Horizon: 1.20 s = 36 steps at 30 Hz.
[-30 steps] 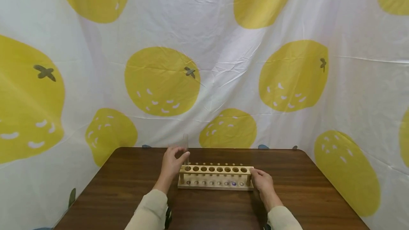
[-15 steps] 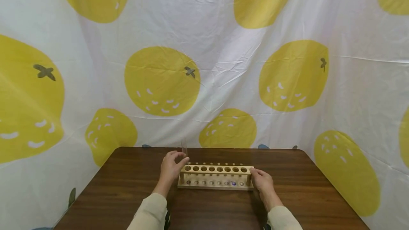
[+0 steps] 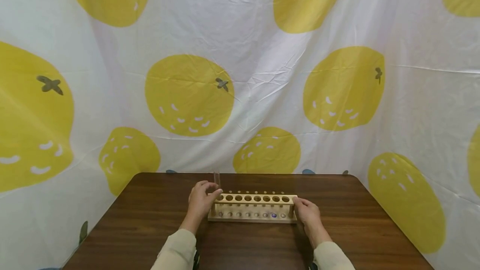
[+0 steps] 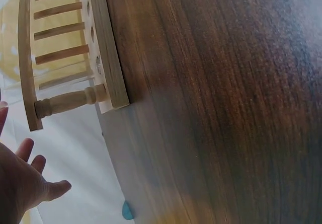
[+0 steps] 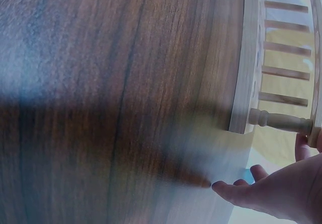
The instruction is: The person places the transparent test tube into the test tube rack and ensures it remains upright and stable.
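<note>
A wooden test tube rack (image 3: 252,220) stands on the table, its top bar pierced by a row of round holes. My left hand (image 3: 200,199) pinches a clear glass test tube (image 3: 216,179) between thumb and fingers. That tube stands nearly upright at the leftmost hole, its upper part rising above the hand. Through the left wrist view, a faint clear outline crosses the rack near its end post (image 4: 68,102); the pinching fingertips are mostly out of frame there. My right hand (image 3: 308,212) grips the right end of the top bar, with the lower fingers (image 5: 234,191) extended below.
Behind the holes runs a row of short wooden pegs (image 3: 256,192). One base hollow near the right shows a blue-purple spot (image 3: 274,215). The brown wooden table (image 3: 150,228) ends at a white curtain (image 3: 262,107) printed with yellow fruit.
The test tube has come down into the leftmost hole, less of it showing above the rack. My left hand has lowered slightly with it. The right hand and rack stay put.
</note>
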Each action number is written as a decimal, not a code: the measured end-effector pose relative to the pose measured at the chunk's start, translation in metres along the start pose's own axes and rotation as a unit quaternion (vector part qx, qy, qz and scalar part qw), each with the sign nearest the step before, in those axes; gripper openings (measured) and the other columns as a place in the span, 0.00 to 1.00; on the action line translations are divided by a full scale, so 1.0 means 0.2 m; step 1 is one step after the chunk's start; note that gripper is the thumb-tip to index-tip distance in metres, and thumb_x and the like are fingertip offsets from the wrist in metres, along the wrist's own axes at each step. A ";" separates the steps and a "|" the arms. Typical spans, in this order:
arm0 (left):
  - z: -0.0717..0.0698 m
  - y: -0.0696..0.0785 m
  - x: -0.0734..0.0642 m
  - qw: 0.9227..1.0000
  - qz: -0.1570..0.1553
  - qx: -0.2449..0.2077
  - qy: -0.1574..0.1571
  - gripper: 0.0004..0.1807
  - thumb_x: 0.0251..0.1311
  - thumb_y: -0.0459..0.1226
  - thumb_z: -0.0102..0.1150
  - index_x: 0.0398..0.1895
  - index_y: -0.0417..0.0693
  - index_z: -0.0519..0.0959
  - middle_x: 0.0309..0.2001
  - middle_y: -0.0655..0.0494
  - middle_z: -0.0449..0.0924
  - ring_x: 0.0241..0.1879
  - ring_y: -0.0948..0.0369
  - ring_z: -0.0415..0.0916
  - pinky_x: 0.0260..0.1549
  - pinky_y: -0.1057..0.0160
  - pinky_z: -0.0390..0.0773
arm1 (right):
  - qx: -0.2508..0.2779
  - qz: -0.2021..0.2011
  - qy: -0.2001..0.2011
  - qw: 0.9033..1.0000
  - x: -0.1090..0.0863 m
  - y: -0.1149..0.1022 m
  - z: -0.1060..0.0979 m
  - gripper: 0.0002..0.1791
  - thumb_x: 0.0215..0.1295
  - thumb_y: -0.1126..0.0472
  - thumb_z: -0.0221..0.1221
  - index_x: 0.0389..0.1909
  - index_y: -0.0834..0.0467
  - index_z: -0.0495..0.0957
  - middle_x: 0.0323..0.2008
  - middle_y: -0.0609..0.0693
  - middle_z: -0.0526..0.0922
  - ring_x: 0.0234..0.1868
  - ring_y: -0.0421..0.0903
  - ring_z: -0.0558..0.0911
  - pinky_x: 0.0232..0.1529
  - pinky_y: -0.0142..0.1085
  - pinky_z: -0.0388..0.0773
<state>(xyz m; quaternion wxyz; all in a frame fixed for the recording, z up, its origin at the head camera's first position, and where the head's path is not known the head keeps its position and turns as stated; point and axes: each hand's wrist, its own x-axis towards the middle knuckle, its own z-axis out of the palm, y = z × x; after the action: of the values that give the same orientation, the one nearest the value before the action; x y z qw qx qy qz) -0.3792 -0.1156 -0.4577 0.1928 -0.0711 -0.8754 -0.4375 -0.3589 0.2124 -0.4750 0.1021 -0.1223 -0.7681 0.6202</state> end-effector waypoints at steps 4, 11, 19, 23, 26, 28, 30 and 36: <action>0.00 0.00 0.00 1.000 -0.003 0.005 -0.003 0.14 0.64 0.46 0.65 0.45 0.46 0.85 0.63 0.35 0.70 0.64 0.35 0.62 0.61 0.32 0.58 | -0.001 0.001 -0.002 1.000 0.00 0.00 0.00 0.29 0.75 0.54 0.51 0.62 0.77 0.69 0.64 0.75 0.66 0.66 0.70 0.65 0.67 0.56 0.61; 0.00 0.00 -0.01 1.000 -0.009 0.012 -0.015 0.15 0.65 0.46 0.64 0.47 0.47 0.84 0.64 0.37 0.69 0.65 0.35 0.62 0.60 0.31 0.59 | -0.005 0.005 -0.009 1.000 0.01 0.00 -0.01 0.30 0.76 0.53 0.51 0.63 0.76 0.68 0.65 0.75 0.65 0.67 0.69 0.63 0.68 0.56 0.60; 0.00 0.00 -0.02 1.000 -0.012 0.024 -0.017 0.17 0.64 0.45 0.66 0.50 0.45 0.84 0.63 0.37 0.71 0.64 0.36 0.64 0.60 0.34 0.62 | -0.017 0.013 -0.016 1.000 0.03 0.00 -0.03 0.30 0.75 0.54 0.52 0.61 0.78 0.70 0.64 0.76 0.66 0.66 0.70 0.64 0.68 0.56 0.60; 0.00 -0.01 -0.03 0.999 -0.021 0.023 -0.019 0.20 0.63 0.47 0.66 0.51 0.43 0.83 0.63 0.37 0.70 0.64 0.36 0.63 0.60 0.34 0.61 | -0.022 0.015 -0.025 0.999 0.04 0.00 -0.05 0.30 0.74 0.54 0.52 0.61 0.78 0.69 0.63 0.76 0.66 0.66 0.71 0.64 0.68 0.57 0.60; -0.01 -0.02 -0.03 0.999 -0.021 0.024 -0.014 0.21 0.63 0.48 0.65 0.51 0.43 0.83 0.63 0.37 0.71 0.64 0.36 0.63 0.60 0.33 0.61 | -0.030 0.013 -0.028 0.999 0.05 0.00 -0.06 0.30 0.74 0.54 0.52 0.61 0.78 0.69 0.63 0.76 0.67 0.66 0.71 0.64 0.67 0.58 0.60; -0.02 -0.03 -0.03 0.999 -0.015 0.030 -0.010 0.20 0.64 0.48 0.65 0.51 0.42 0.83 0.62 0.36 0.71 0.63 0.36 0.64 0.59 0.33 0.61 | -0.036 0.012 -0.029 0.999 0.05 0.00 -0.06 0.30 0.74 0.53 0.52 0.61 0.78 0.69 0.63 0.76 0.66 0.66 0.72 0.63 0.68 0.58 0.59; -0.03 -0.05 -0.03 0.999 -0.012 0.036 -0.008 0.20 0.65 0.47 0.64 0.51 0.42 0.83 0.62 0.36 0.71 0.62 0.35 0.64 0.59 0.33 0.61 | -0.037 0.013 -0.030 0.999 0.05 0.00 -0.07 0.31 0.74 0.53 0.52 0.61 0.78 0.69 0.64 0.76 0.65 0.67 0.72 0.63 0.68 0.58 0.59; -0.07 -0.08 -0.04 0.998 -0.009 0.062 -0.006 0.18 0.66 0.47 0.63 0.51 0.44 0.83 0.61 0.37 0.73 0.61 0.36 0.66 0.56 0.31 0.62 | -0.038 0.019 -0.040 0.998 0.04 0.01 -0.08 0.35 0.76 0.47 0.49 0.64 0.78 0.67 0.66 0.76 0.62 0.68 0.72 0.60 0.69 0.58 0.56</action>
<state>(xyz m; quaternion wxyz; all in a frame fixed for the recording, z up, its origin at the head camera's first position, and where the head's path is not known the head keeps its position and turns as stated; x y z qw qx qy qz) -0.3735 -0.1365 -0.4659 0.1874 -0.0540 -0.9028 -0.3832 -0.3607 0.2303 -0.4727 0.0543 -0.1159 -0.7922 0.5967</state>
